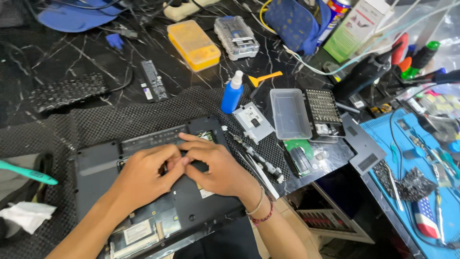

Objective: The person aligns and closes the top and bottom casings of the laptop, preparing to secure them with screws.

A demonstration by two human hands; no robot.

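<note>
Both hands, left hand (143, 175) and right hand (215, 165), pinch fingertips together over the upturned laptop (96, 168); best kept low and steady, screwdriver (256, 156) lying just right.

arms: bare, no sleeves | right wrist: pale band (257, 206) plus dark red beaded bracelet (263, 217)

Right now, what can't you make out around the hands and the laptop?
Head view only:
- Whatever the left hand and right hand pinch: hidden by their fingers.
- Laptop base: near edge cut off by the bottom frame; middle covered by both hands.
- Bit set: bits too small to tell apart.
- Green-handled tool: its end runs off the left edge.
</note>
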